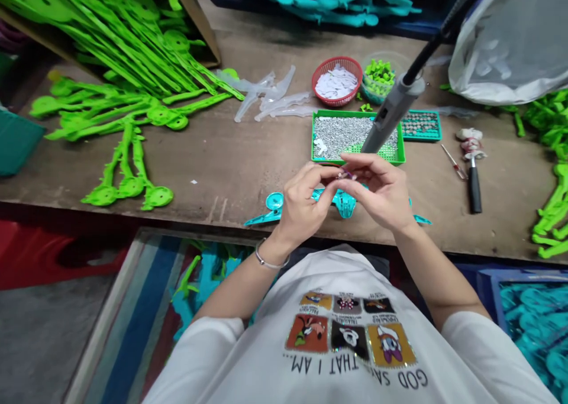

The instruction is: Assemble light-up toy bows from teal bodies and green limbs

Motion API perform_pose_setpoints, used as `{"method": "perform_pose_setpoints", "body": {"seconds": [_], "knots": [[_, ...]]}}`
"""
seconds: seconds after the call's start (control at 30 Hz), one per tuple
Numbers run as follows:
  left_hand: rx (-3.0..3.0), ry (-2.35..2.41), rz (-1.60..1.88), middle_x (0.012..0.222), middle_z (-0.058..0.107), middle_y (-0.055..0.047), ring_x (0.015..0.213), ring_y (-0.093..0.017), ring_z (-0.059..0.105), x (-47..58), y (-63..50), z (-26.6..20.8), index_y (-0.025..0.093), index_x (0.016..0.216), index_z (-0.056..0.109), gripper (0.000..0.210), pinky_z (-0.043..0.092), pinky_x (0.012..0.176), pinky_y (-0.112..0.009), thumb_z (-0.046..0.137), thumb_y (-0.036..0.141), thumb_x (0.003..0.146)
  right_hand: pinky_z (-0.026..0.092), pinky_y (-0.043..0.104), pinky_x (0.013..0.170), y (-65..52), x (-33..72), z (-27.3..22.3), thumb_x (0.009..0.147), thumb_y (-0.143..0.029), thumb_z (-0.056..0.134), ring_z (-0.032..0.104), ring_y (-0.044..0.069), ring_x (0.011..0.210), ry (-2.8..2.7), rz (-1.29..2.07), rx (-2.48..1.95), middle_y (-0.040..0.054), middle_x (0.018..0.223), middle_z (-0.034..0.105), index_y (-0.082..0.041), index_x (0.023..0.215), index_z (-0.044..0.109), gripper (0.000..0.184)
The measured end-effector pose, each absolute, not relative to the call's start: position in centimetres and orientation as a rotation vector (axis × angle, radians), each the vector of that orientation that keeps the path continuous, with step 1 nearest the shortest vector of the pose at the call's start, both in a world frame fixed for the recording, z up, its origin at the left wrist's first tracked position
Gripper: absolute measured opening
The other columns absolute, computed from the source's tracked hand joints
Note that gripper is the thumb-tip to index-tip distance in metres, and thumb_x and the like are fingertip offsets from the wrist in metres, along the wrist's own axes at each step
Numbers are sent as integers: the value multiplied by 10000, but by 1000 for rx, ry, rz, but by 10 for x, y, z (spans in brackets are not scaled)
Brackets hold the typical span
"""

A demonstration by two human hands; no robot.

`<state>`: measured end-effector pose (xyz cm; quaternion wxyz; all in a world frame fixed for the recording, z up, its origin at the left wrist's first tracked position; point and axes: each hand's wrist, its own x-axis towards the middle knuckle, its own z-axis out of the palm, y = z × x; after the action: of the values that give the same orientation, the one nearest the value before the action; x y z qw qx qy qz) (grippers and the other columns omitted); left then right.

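My left hand [304, 206] and my right hand [384, 194] meet above the table's front edge. Their fingertips pinch a small part with purple and shiny bits [345, 175]; its kind is too small to make out. Under them lies a long turquoise plastic piece [344, 204], partly hidden by both hands. Just behind the fingers is a green tray [313, 138] of small metal pieces, with a white piece [319, 147] at its left. A grey, rod-shaped tool [389, 111] on a dark cable hangs over that tray.
Behind stand a red basket [316, 90] of white pieces and a bowl [364, 90] of green ones. A wrapped-head hammer [474, 185] and small screwdriver [453, 162] lie right. Green plastic parts [133, 167] and a cardboard box [208, 43] are left; a blue crate [490, 297] is lower right.
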<state>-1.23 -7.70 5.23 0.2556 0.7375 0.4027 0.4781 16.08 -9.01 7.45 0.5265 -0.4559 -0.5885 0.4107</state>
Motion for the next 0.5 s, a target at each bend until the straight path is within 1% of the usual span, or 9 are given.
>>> {"method": "perform_pose_setpoints", "body": {"seconds": [0.1, 0.23, 0.3, 0.33, 0.37, 0.4, 0.43, 0.47, 0.5], "knots": [[2057, 1060, 1261, 955, 750, -16, 885, -164, 698, -7, -78, 66, 224, 1030, 725, 103, 567, 833, -323, 660, 297, 996, 623, 373, 885, -92, 176, 91, 935, -384, 733, 724, 185, 928, -1421, 775, -1189, 26, 999, 752, -304, 1046, 807, 155], [1933, 1002, 1326, 937, 737, 1, 863, -149, 695, -13, -82, 82, 232, 1010, 726, 63, 572, 826, -312, 714, 259, 956, 580, 389, 917, -93, 219, 110, 968, -378, 699, 709, 188, 975, -1286, 344, -1223, 19, 1029, 735, -340, 1098, 821, 182], [1809, 982, 1408, 939, 732, -4, 886, -152, 697, -22, -82, 85, 236, 989, 729, 64, 577, 809, -304, 744, 255, 929, 560, 389, 927, -90, 256, 115, 950, -369, 722, 692, 191, 1018, -1199, 84, -1182, 27, 1030, 721, -298, 1116, 823, 207], [1733, 978, 1459, 943, 735, -8, 894, -155, 700, -28, -80, 85, 236, 973, 731, 73, 578, 789, -298, 765, 257, 911, 559, 391, 914, -89, 278, 115, 929, -384, 738, 684, 197, 1022, -1183, -41, -1134, 34, 992, 712, -248, 1096, 827, 233], [1649, 985, 1510, 949, 741, -11, 890, -155, 705, -33, -78, 83, 237, 959, 732, 91, 576, 761, -290, 788, 261, 893, 569, 374, 847, -88, 300, 115, 905, -396, 750, 685, 194, 989, -1169, -110, -1103, 35, 997, 708, -214, 1104, 815, 277], [1560, 1001, 1552, 952, 750, -9, 875, -152, 711, -38, -74, 81, 238, 950, 731, 109, 572, 732, -283, 807, 264, 877, 548, 319, 711, -88, 323, 115, 902, -393, 734, 675, 167, 874, -1113, -156, -1090, 41, 975, 711, -177, 1091, 807, 296], [1474, 1023, 1576, 950, 760, 1, 855, -147, 717, -44, -70, 77, 241, 944, 728, 122, 568, 708, -277, 820, 267, 868, 465, 256, 564, -88, 343, 113, 910, -379, 706, 622, 119, 706, -1051, -177, -1086, 48, 931, 714, -135, 1055, 795, 297], [1399, 1049, 1585, 944, 769, 16, 832, -140, 723, -49, -65, 73, 243, 938, 722, 134, 565, 692, -272, 829, 271, 862, 377, 221, 488, -90, 362, 112, 925, -340, 671, 549, 72, 587, -1000, -170, -1086, 48, 925, 715, -109, 1047, 775, 281], [1335, 1069, 1596, 924, 776, 32, 800, -131, 725, -53, -60, 68, 239, 930, 715, 149, 561, 675, -265, 837, 277, 854, 334, 211, 458, -93, 377, 111, 963, -305, 612, 512, 56, 539, -946, -139, -1122, 47, 915, 711, -96, 1046, 751, 264]]}}
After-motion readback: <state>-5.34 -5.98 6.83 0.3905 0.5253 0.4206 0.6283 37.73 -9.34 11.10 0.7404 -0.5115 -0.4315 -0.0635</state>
